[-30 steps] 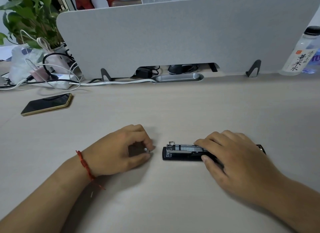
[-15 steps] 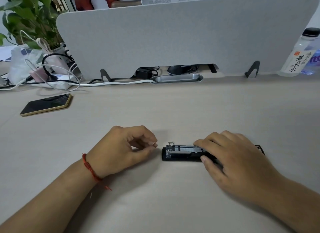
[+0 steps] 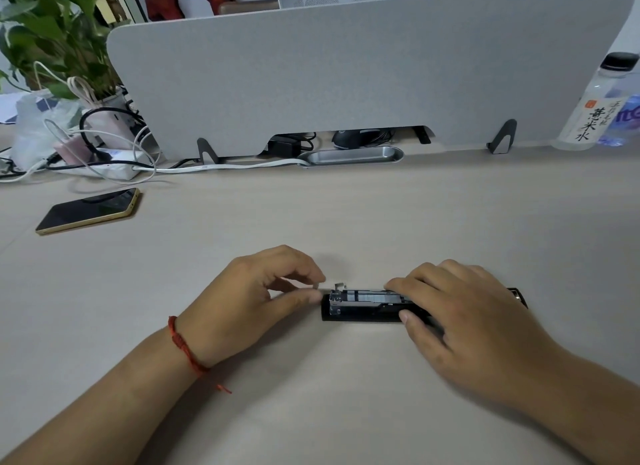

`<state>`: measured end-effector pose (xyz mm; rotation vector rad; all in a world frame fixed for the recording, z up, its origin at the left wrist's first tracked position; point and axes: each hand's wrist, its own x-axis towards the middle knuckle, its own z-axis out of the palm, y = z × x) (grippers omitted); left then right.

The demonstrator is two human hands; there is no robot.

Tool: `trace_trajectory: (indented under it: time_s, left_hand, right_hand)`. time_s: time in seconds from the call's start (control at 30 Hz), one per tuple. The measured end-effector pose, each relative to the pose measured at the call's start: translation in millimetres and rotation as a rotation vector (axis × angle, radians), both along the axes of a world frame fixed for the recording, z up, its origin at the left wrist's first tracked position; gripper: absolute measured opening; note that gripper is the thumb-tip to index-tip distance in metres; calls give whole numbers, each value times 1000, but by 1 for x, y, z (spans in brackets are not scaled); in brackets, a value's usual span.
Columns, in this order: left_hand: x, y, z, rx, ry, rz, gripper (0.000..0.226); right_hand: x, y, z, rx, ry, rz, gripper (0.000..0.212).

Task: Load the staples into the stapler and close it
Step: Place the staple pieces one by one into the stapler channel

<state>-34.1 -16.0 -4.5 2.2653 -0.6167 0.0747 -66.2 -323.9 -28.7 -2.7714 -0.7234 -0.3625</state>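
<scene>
A black stapler (image 3: 360,308) lies flat on the beige desk, its metal magazine facing up and uncovered at the left end. My right hand (image 3: 460,312) covers its right half, fingers and thumb pressing on both sides. My left hand (image 3: 256,302) is just left of the stapler's front end, thumb and forefinger pinched on a small strip of staples (image 3: 317,286) right beside the magazine's metal tip. The strip is tiny and mostly hidden by the fingertips.
A phone (image 3: 90,211) lies at the left. Cables and a power strip (image 3: 104,166) sit by a potted plant (image 3: 52,38) at the back left. A grey divider (image 3: 363,73) runs along the back, with a metal tray (image 3: 349,155) and a bottle (image 3: 595,108).
My left hand has lifted off the desk and moved right, up to the stapler's front end, with the staples pinched in its fingertips. The right hand and stapler have stayed put.
</scene>
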Motion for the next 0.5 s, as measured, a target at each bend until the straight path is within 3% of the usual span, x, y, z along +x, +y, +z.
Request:
trace_trajectory:
  time_s: [0.5]
  left_hand:
    - [-8,-23,0,105,67,65,11]
  right_hand:
    - [0,1,1,-10,-15,8,33]
